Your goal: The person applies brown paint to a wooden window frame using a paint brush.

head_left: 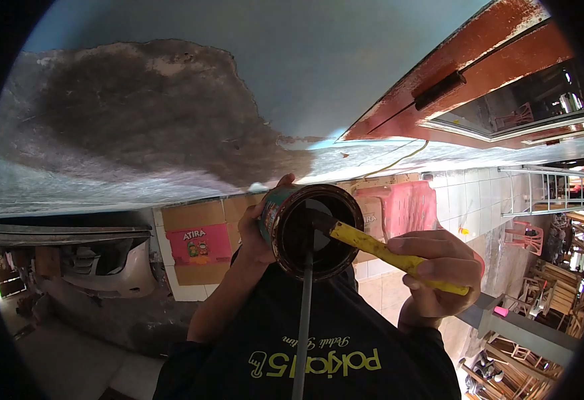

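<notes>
My left hand (255,237) is wrapped around the side of a paint can (280,200), its open mouth tilted toward me. Dark brown paint coats the can's rim and inside. In my right hand (442,267) is a paintbrush (372,247) with a yellow, stained handle, gripped between thumb and fingers. Its dark bristles overlap the can's mouth. A thin grey strip (304,320) runs from the mouth down across my black shirt (332,333).
Ahead is a blue wall (292,60) with a large grey patch (152,107) and a worn red-brown window frame (465,67). Below stand a pink plastic chair (412,207) and printed cardboard (198,243). A car bumper (115,270) is left; a metal ladder (545,190) and stacked wood (562,287) are right.
</notes>
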The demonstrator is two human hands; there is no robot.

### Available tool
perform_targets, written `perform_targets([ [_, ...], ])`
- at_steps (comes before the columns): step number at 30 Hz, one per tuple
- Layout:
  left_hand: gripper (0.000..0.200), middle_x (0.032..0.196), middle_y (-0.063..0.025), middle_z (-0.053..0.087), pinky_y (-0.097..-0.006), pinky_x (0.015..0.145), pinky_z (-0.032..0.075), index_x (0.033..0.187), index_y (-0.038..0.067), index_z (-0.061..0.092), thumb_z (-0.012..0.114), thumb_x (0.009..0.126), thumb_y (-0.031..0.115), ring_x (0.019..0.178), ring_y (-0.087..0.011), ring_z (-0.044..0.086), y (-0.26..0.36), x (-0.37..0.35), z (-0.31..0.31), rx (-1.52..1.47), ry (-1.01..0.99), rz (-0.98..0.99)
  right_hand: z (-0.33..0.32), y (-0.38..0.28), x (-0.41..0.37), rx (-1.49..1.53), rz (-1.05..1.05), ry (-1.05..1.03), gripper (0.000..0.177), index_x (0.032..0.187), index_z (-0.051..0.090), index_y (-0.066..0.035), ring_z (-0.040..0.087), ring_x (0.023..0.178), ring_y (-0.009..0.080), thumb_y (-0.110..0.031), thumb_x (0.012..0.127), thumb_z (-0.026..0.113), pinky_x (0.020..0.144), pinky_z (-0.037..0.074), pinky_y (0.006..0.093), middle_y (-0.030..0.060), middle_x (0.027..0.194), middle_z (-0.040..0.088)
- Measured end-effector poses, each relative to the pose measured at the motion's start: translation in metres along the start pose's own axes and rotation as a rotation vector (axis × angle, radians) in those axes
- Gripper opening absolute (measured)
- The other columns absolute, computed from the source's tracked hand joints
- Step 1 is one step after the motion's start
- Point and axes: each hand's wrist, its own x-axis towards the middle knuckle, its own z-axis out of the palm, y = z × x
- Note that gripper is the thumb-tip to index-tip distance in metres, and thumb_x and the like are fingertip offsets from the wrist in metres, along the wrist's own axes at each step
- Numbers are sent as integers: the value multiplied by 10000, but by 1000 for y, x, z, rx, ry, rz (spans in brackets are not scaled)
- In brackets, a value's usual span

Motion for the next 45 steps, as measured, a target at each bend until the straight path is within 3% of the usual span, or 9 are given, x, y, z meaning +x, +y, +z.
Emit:
perform_targets([
  [5,683,1290,-220,502,-479,996,457,1433,54,243,503,854,306,1185,-337,530,0,2,-2,-20,-43,-9,0,10,-16,176,112,314,263,975,500,-68,693,728,273,-162,837,704,650,574,328,229,890,678],
  [9,675,1288,-216,506,-479,990,463,1431,57,247,498,856,305,1173,-333,541,-2,4,1,-8,-16,25,-27,39,-37,318,181,284,268,1156,346,-50,623,919,303,-110,944,500,764,538,394,202,988,615],
  [10,671,1288,-215,506,-480,989,465,1430,58,250,497,857,303,1171,-332,543,-2,4,1,-3,-29,24,-25,46,-39,450,212,311,266,1177,351,-40,604,965,277,-104,956,484,845,511,399,202,1046,609],
  [12,663,1289,-215,506,-481,986,468,1427,61,256,495,856,302,1170,-330,544,-2,5,0,-1,-44,15,-16,55,-43,569,324,529,293,1147,388,-38,649,874,281,-145,935,559,794,525,379,237,1011,626],
  [14,657,1288,-215,506,-482,982,473,1423,65,263,494,855,302,1173,-329,542,-3,7,-1,-9,-48,5,-14,73,-57,819,384,548,281,1201,379,-48,620,975,272,-128,964,506,889,490,418,230,1077,606],
  [22,637,1294,-215,499,-484,979,476,1408,79,292,507,852,304,1182,-338,533,-3,10,-5,25,-65,-15,-9,86,-64,1114,438,500,278,1259,377,-90,608,1044,249,-175,999,423,895,546,370,177,1192,561],
  [31,615,1311,-215,489,-495,998,448,1416,81,292,489,871,289,1204,-342,512,-5,12,-11,-3,-37,-24,-11,98,-72,1226,384,481,306,1292,404,-95,511,1206,264,-180,998,426,1022,454,430,157,1258,534],
  [38,656,1323,-205,483,-494,1007,433,1428,82,283,504,864,333,1223,-337,493,-8,12,-18,46,-43,14,-28,122,-90,1222,312,640,323,1302,417,-74,491,1229,262,-136,987,453,1016,478,371,155,1316,491],
  [45,664,1330,-186,478,-482,993,448,1426,77,284,503,868,362,1214,-320,500,-13,6,-18,144,-18,129,-39,161,-74,1165,176,524,311,1276,451,-29,469,1251,266,-83,970,472,1063,436,372,205,1338,456],
])
